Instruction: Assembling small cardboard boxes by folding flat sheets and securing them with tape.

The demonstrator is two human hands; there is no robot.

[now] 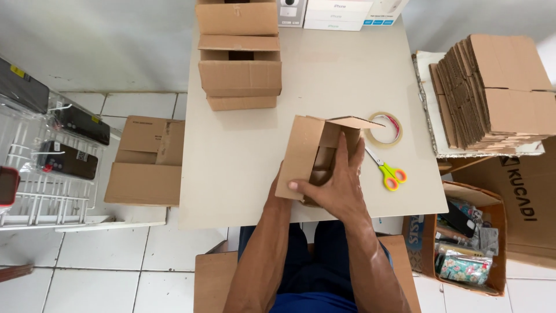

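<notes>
1. Cardboard box [313, 155] is sitting near the table's [243, 174] front edge, between tape roll [386, 128] and the body — head view.
2. Right hand [339, 188] is pressing its flaps, thumb clamping the side; left hand [278, 184] is hiding behind — grip unclear.
3. Pressing flaps flat and square is helping.

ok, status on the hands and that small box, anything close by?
Right hand flat on the small brown cardboard box, thumb gripping its flap. Left hand mostly hidden behind it. Green-and-orange-handled scissors and clear tape roll just beside.
</notes>
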